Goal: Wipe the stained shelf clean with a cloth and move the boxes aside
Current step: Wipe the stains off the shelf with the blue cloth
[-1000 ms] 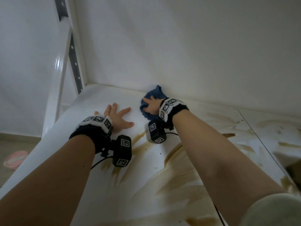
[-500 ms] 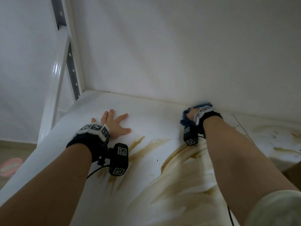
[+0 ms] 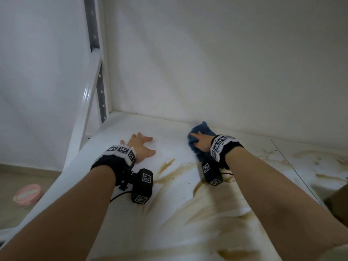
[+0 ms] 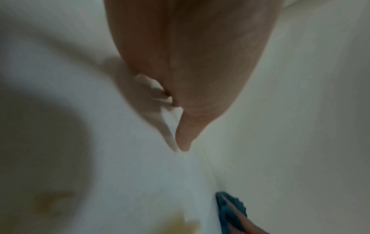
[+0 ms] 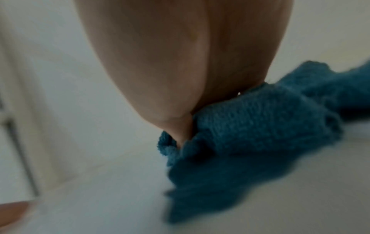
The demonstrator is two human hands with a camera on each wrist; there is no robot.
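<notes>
The white shelf (image 3: 175, 144) carries brown smeared stains (image 3: 216, 213) across its middle and right. My left hand (image 3: 141, 146) lies flat on the clean left part with its fingers spread and holds nothing; its palm fills the left wrist view (image 4: 190, 63). My right hand (image 3: 200, 141) presses a bunched blue cloth (image 3: 204, 129) onto the shelf close to the back wall. In the right wrist view the thumb is tucked into a fold of the cloth (image 5: 250, 134). The cloth (image 4: 230, 210) also shows low in the left wrist view.
A brown box corner (image 3: 337, 202) pokes in at the right edge. A seam (image 3: 293, 166) crosses the shelf on the right. The slotted upright post (image 3: 94, 34) stands at the back left corner. A pink object (image 3: 27, 194) lies on the floor below.
My right hand swept the cloth to the right half a second ago and has now come back left along the back wall. The left hand has stayed flat in place.
</notes>
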